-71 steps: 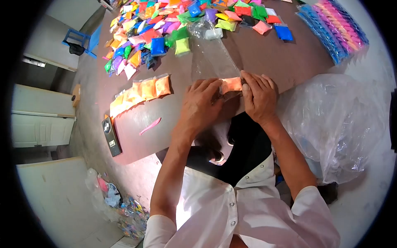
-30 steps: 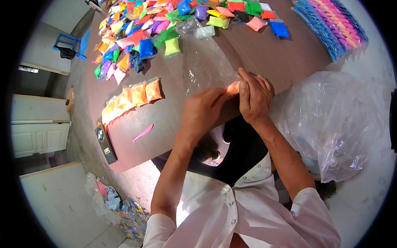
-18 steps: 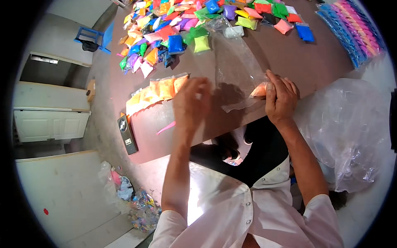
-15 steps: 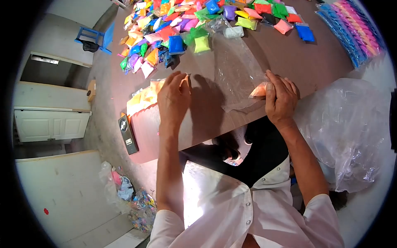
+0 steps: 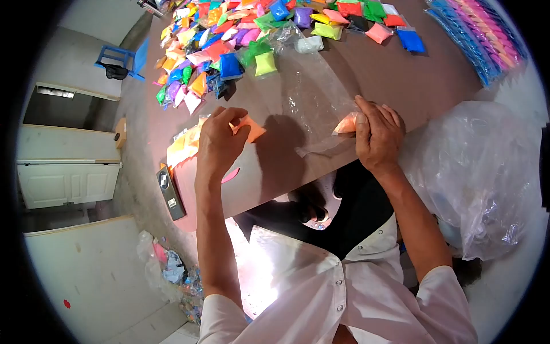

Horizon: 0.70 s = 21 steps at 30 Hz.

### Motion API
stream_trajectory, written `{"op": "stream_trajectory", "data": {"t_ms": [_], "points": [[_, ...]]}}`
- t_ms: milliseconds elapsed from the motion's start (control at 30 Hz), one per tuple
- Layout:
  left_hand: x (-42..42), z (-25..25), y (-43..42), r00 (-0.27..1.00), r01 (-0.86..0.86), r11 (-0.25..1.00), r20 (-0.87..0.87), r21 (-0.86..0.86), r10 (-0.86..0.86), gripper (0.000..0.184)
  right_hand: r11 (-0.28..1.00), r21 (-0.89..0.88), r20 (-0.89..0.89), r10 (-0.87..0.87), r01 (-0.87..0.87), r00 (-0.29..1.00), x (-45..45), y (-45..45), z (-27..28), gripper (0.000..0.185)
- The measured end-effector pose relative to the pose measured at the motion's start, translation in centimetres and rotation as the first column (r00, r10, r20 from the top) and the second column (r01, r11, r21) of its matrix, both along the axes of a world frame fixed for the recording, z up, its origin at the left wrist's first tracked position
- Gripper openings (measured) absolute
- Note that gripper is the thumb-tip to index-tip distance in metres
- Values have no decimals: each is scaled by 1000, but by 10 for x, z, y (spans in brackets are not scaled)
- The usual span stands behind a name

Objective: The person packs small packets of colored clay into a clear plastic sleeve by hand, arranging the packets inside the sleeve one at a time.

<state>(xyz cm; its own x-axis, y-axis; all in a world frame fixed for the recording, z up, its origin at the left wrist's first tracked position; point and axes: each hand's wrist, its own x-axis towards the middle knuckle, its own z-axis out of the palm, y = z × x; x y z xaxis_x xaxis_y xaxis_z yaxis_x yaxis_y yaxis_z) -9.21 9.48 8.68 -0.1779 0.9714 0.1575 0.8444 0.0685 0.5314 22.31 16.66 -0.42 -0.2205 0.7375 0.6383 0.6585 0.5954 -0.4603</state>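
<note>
Pinched in my left hand (image 5: 222, 139) is an orange packet (image 5: 250, 129), lifted off the right end of the row of orange packets (image 5: 183, 148) on the table. My right hand (image 5: 379, 133) grips another orange packet (image 5: 346, 124) near the table's front edge; its fingers cover part of it. Around that packet lies the open end of a long clear plastic bag (image 5: 312, 86), which stretches back toward the pile. Just right of my left wrist, a pink plastic strip (image 5: 231, 175) shows on the table, partly hidden by the wrist.
Many coloured packets (image 5: 217, 46) are heaped at the back of the brown table (image 5: 401, 74). Blue and pink bagged rows (image 5: 478, 34) lie at the back right. A big clear bag (image 5: 475, 178) bulges beside the right edge. A black box (image 5: 171, 192) sits at the left edge.
My left hand has left the clear bag, reached left to the orange row and taken a packet, now drawn slightly toward the right. My right hand still holds its packet. The camera view has shifted.
</note>
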Motion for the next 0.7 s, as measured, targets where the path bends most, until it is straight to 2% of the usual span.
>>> {"op": "stream_trajectory", "data": {"t_ms": [167, 233, 267, 300, 500, 567, 700], "points": [[28, 17, -4, 988, -56, 998, 148, 22, 52, 20, 1000, -20, 4, -1, 1, 1000, 0, -1, 1, 36], [44, 12, -1, 969, -42, 994, 248, 105, 15, 20, 1000, -4, -7, 14, -14, 1000, 0, 0, -2, 36], [57, -5, 8, 938, 9, 983, 338, 185, -73, 21, 1000, -4, 0, 14, -14, 1000, 1, 0, -2, 36], [67, -9, 12, 949, 29, 984, 304, 177, -82, 22, 1000, -2, 3, 15, -15, 1000, 1, 0, -2, 36], [114, -38, 33, 913, 44, 979, 390, 198, -120, 20, 1000, -14, 6, 22, -22, 1000, 2, 1, 0, 37], [122, -44, 38, 904, 115, 957, 371, 266, -211, 19, 1000, 0, 10, 18, -18, 1000, 1, 1, -1, 37], [125, -54, 41, 885, 139, 965, 410, 222, -222, 18, 1000, -22, -6, 5, -5, 1000, 0, 0, 0, 39]]}}
